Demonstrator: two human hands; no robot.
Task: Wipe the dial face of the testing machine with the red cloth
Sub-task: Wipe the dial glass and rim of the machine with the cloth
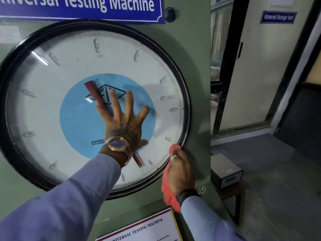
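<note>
- Right hand [179,171] fist closed around crumpled red cloth [167,192], at black rim, lower right of round glass dial face [52,105].
- Left hand [124,122] flat, fingers spread, empty, pressed on dial's blue centre.

The left hand [124,119] lies flat with fingers spread on the middle of the dial face [57,80], and its sleeve [69,197] crosses the lower part of the glass, so the centre and the lower middle are blocked. The upper half, the left side and the right side of the glass are bare. The raised black rim [10,136] rings the whole face. At the lower right edge the right hand [180,171] grips the red cloth [167,190] against the rim and closes off that stretch. The blue sign [83,9] overhangs the top edge of the rim. Right of the green panel [196,75] the floor [278,171] lies open around a grey box [225,171] on a stand.
</note>
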